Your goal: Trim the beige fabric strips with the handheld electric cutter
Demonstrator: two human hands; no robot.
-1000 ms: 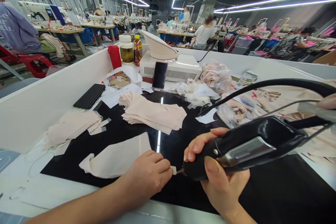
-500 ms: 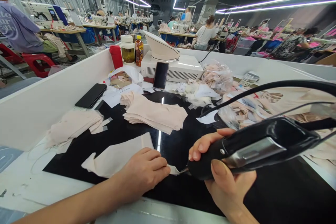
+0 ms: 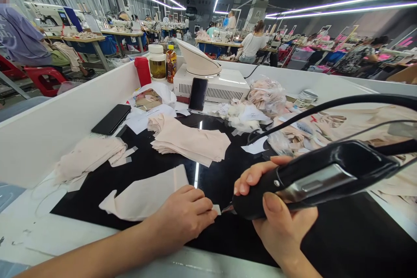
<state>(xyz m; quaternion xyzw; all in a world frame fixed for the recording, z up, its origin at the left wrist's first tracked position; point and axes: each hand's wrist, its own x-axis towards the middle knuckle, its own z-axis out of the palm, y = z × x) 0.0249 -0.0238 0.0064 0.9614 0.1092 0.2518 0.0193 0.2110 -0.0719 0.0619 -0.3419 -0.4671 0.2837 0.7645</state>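
My left hand pinches the narrow end of a pale beige fabric piece that lies on a black work mat. A small whitish tip of it pokes out past my fingers. My right hand is wrapped round a thick black corded handheld tool with a silver side panel. Its thin metal tip points left, right beside the whitish fabric end; whether they touch, I cannot tell. Behind my hands lies a stack of beige fabric pieces.
Another fabric bundle sits at the left. A phone leans against a white machine box, and a black phone lies left. Bagged scraps crowd the back right. A heavy cable arches over the right side.
My left hand has shifted slightly right along the fabric end, so less of it shows beyond my fingers. The tool stays nearly in place, and the camera view has moved a little.
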